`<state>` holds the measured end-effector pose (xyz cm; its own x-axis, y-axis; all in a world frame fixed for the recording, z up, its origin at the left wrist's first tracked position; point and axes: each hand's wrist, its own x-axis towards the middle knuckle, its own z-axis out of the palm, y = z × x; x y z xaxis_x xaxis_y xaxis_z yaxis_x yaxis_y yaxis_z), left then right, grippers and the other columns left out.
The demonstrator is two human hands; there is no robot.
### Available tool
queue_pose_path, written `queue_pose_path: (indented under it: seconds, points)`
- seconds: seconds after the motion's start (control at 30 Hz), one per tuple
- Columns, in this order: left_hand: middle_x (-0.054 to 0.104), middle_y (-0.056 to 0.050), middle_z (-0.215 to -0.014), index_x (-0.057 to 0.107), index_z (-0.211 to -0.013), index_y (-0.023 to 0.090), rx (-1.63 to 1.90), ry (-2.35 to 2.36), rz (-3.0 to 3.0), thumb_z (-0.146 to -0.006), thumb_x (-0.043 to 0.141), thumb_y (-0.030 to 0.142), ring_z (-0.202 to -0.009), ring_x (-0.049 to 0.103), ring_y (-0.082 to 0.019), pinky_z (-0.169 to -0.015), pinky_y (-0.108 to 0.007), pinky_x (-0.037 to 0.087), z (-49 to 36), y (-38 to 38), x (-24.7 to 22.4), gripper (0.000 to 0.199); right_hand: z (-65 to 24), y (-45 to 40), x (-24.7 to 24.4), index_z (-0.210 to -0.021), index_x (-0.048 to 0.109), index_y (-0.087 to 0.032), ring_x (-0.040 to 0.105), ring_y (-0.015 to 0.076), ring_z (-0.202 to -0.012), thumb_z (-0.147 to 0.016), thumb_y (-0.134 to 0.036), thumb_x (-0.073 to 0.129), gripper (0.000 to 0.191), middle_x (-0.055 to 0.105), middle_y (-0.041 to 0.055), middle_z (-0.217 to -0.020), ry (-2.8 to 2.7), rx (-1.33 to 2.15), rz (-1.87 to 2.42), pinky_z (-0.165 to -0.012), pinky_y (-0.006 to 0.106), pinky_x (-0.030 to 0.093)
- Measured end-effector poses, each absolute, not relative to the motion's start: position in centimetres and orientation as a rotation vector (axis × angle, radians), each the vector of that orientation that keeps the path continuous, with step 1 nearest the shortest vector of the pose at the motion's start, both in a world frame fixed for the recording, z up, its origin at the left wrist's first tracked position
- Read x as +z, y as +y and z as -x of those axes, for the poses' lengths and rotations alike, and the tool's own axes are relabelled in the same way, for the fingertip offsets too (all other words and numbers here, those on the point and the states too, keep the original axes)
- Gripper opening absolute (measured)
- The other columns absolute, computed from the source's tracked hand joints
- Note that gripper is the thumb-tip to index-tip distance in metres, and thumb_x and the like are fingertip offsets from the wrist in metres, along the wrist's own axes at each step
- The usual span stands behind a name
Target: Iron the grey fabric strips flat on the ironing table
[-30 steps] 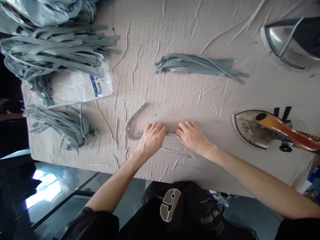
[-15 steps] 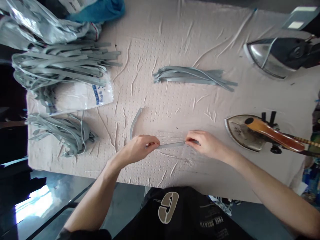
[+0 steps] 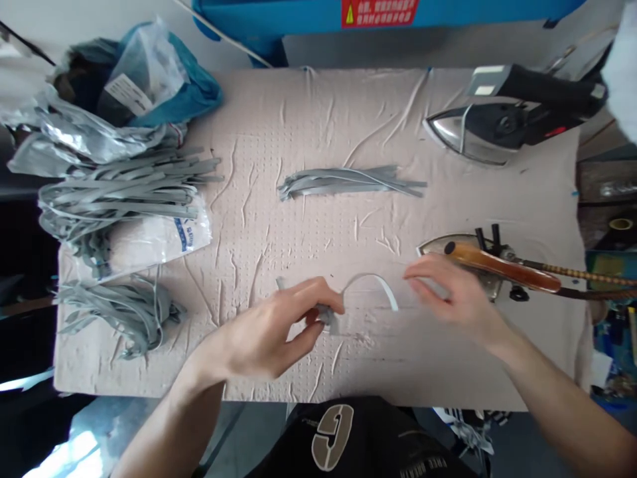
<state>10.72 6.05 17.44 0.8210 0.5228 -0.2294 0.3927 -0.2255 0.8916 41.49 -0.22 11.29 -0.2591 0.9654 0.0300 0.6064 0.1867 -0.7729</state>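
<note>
At 12 o'clock, slightly toward 1, a red sign on a blue beam carries a yellow warning triangle and two rows of white Chinese characters, too small to read surely. At 6 o'clock, a black shirt bears a large tan emblem like a G; toward 5 o'clock its small pale print reads "FREE BREATH". At 9 o'clock, a clear plastic bag has blue lettering, unreadable. The white label at 10 o'clock, on clear plastic, is illegible.
</note>
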Motion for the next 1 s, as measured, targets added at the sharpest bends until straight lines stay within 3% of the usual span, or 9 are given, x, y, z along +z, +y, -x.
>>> queue_pose_path:
  seconds: [0.17, 0.3, 0.43, 0.5, 0.6, 0.7, 0.8, 0.9, 1.0]
  points:
    - [0.072, -0.001, -0.102, 0.062, -0.106, 0.021, 0.513, 0.527, -1.867, -0.095, 0.049, 0.004, -0.093, 0.071, -0.012, -0.084, -0.026, 0.060, -18.5, 9.9, 18.9, 0.024, -47.8, 0.2, 13.6, -0.097, 0.067, -0.023, 0.067, 0.0206, -0.096, -0.098, -0.029, 0.056, 0.012, 0.072, 0.0071, -0.096, -1.879, 0.367, 1.773, -0.085, 0.036, 0.051]
    - [0.071, 0.009, -0.113, 0.065, -0.111, 0.025, 0.810, 0.639, -1.996, -0.103, 0.049, 0.025, -0.116, 0.070, -0.013, -0.094, -0.028, 0.057, -24.2, 12.8, 20.9, 0.019, -51.0, -0.5, 11.6, -0.110, 0.067, -0.022, 0.068, 0.0249, -0.103, -0.094, -0.052, 0.057, 0.035, 0.073, 0.0109, -0.111, -1.901, 0.519, 1.970, -0.089, 0.039, 0.052]
    - [0.068, 0.016, -0.121, 0.069, -0.113, 0.029, 0.950, 0.850, -2.124, -0.101, 0.016, 0.052, -0.122, 0.066, -0.015, -0.086, -0.029, 0.053, -27.1, 15.4, 21.5, 0.058, -51.2, -0.7, 10.0, -0.127, 0.066, -0.022, 0.070, 0.0301, -0.088, -0.089, -0.056, 0.059, 0.051, 0.076, 0.0126, -0.102, -2.035, 0.590, 2.441, -0.064, 0.037, 0.045]
    - [0.072, 0.012, -0.110, 0.071, -0.109, 0.025, 1.091, 0.952, -1.970, -0.104, 0.027, 0.050, -0.110, 0.071, -0.012, -0.081, -0.025, 0.054, -27.0, 16.8, 19.4, 0.051, -50.9, -0.2, 9.8, -0.127, 0.068, -0.022, 0.069, 0.0324, -0.075, -0.087, -0.060, 0.060, 0.055, 0.075, 0.0144, -0.088, -2.055, 0.567, 2.636, -0.059, 0.038, 0.040]
    - [0.074, 0.004, -0.087, 0.073, -0.098, 0.020, 1.219, 1.215, -1.607, -0.099, 0.062, 0.033, -0.086, 0.074, -0.011, -0.070, -0.021, 0.056, -24.4, 18.7, 13.1, 0.017, -50.4, 0.6, 10.1, -0.124, 0.071, -0.021, 0.065, 0.0331, -0.063, -0.083, -0.069, 0.062, 0.064, 0.071, 0.0160, -0.073, -1.987, 0.616, 2.757, -0.058, 0.040, 0.040]
    - [0.074, -0.001, -0.087, 0.071, -0.098, 0.018, 1.116, 1.474, -1.336, -0.094, 0.066, 0.029, -0.080, 0.073, -0.013, -0.068, -0.023, 0.058, -18.7, 20.0, 5.8, 0.013, -50.2, 0.9, 10.3, -0.128, 0.071, -0.022, 0.066, 0.0334, -0.062, -0.085, -0.064, 0.060, 0.062, 0.071, 0.0151, -0.069, -2.037, 0.518, 2.777, -0.057, 0.040, 0.040]
    - [0.072, -0.007, -0.106, 0.064, -0.114, 0.017, 1.097, 1.716, -1.036, -0.089, 0.062, 0.021, -0.087, 0.072, -0.014, -0.068, -0.024, 0.057, -12.1, 19.7, 0.9, 0.025, -50.1, 0.8, 10.3, -0.134, 0.069, -0.021, 0.069, 0.0336, -0.066, -0.088, -0.058, 0.058, 0.060, 0.073, 0.0138, -0.070, -2.125, 0.390, 2.784, -0.054, 0.037, 0.037]
    - [0.065, -0.007, -0.120, 0.056, -0.124, 0.017, 1.144, 1.825, -0.928, -0.088, 0.054, 0.018, -0.093, 0.070, -0.011, -0.073, -0.024, 0.057, -6.8, 17.5, -0.8, 0.037, -50.4, 0.7, 9.9, -0.131, 0.070, -0.022, 0.070, 0.0346, -0.066, -0.087, -0.058, 0.057, 0.058, 0.074, 0.0135, -0.073, -2.162, 0.363, 2.769, -0.054, 0.039, 0.037]
    - [0.064, -0.004, -0.111, 0.059, -0.116, 0.017, 1.127, 1.858, -1.005, -0.085, 0.053, 0.020, -0.093, 0.069, -0.010, -0.075, -0.024, 0.055, -3.7, 13.5, 0.1, 0.031, -50.9, 0.5, 9.5, -0.123, 0.074, -0.025, 0.067, 0.0347, -0.059, -0.084, -0.059, 0.060, 0.053, 0.071, 0.0126, -0.063, -2.131, 0.360, 2.778, -0.052, 0.040, 0.036]
